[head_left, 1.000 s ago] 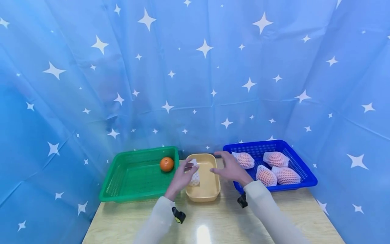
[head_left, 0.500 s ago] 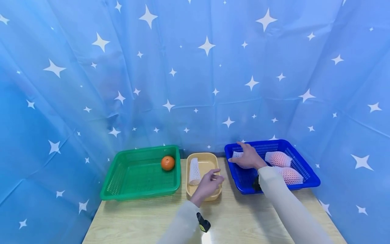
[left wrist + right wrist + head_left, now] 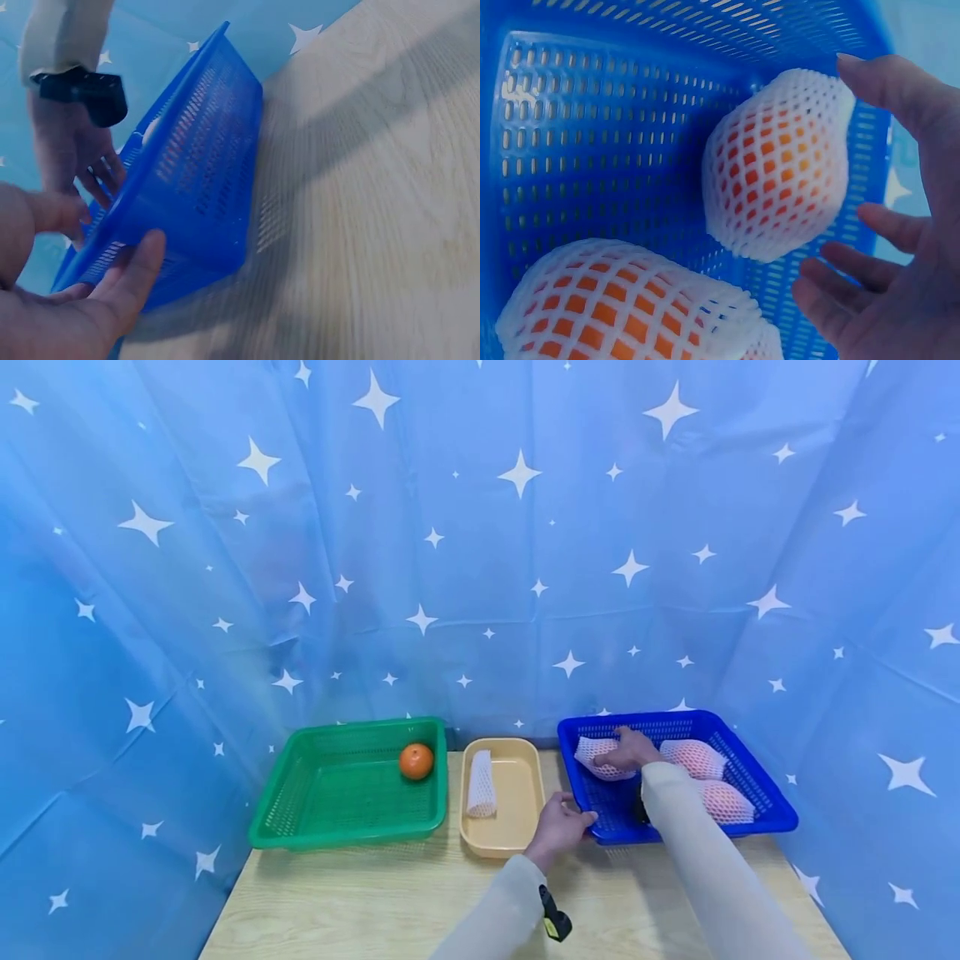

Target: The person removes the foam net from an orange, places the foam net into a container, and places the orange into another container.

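My left hand (image 3: 558, 828) is at the near left corner of the blue basket (image 3: 617, 833). In the left wrist view its thumb and fingers lie on either side of the basket's rim. Inside that basket, my right hand (image 3: 633, 750) reaches over an orange in a white foam net (image 3: 600, 758). Spread fingers and thumb stand around this netted orange (image 3: 776, 165) in the right wrist view, with gaps between them and the net. Further netted oranges (image 3: 693, 758) lie to the right, partly hidden by my right forearm.
A beige tray (image 3: 517, 842) in the middle holds a loose white foam net (image 3: 482, 785). On the left, a green basket (image 3: 352, 842) contains one bare orange (image 3: 416, 762). All stand on a wooden table (image 3: 337, 902) before a starry blue curtain (image 3: 480, 568).
My left hand has moved right, from over the beige tray to the blue basket's corner. My right hand has gone from beside the tray into the blue basket, over the netted orange.
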`<state>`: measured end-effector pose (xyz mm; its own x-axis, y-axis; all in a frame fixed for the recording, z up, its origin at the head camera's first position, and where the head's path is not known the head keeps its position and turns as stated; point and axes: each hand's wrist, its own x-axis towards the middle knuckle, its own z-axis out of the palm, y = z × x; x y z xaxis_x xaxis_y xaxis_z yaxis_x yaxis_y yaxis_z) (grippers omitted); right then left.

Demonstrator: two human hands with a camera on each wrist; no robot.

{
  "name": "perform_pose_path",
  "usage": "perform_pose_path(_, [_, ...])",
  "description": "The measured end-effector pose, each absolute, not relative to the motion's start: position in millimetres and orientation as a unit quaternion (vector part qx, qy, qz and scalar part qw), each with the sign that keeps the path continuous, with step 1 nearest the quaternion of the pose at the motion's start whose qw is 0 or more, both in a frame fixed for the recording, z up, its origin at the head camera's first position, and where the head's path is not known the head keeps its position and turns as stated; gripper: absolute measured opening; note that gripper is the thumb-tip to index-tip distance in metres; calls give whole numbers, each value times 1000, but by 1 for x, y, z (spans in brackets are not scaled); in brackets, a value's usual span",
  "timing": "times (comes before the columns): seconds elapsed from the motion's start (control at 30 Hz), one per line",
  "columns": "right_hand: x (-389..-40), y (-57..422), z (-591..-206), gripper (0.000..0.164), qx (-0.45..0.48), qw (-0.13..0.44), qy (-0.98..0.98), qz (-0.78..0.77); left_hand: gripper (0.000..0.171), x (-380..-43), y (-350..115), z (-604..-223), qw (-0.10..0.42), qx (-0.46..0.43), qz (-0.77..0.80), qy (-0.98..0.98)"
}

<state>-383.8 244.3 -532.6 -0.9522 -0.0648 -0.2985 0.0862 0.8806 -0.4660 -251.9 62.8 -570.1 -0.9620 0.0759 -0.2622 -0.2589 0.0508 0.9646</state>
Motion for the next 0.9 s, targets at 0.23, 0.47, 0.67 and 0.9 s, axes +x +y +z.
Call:
perform_pose_path(0.23, [-396, 238, -550, 101, 21, 157, 958, -240, 34, -256, 69, -577, 92, -83, 737, 664])
perform_pose_path(0.47, [-395, 235, -563, 103, 40, 155, 961, -227, 28, -252, 70, -582, 101, -90, 737, 663])
perform_pose_path(0.67, [-395, 235, -573, 98, 37, 119, 972, -199, 24, -252, 71, -580, 106, -91, 741, 657])
perform_pose_path(0.9, [-402, 242, -575, 98, 8, 110, 975, -193, 22, -254, 70, -580, 105, -90, 740, 658])
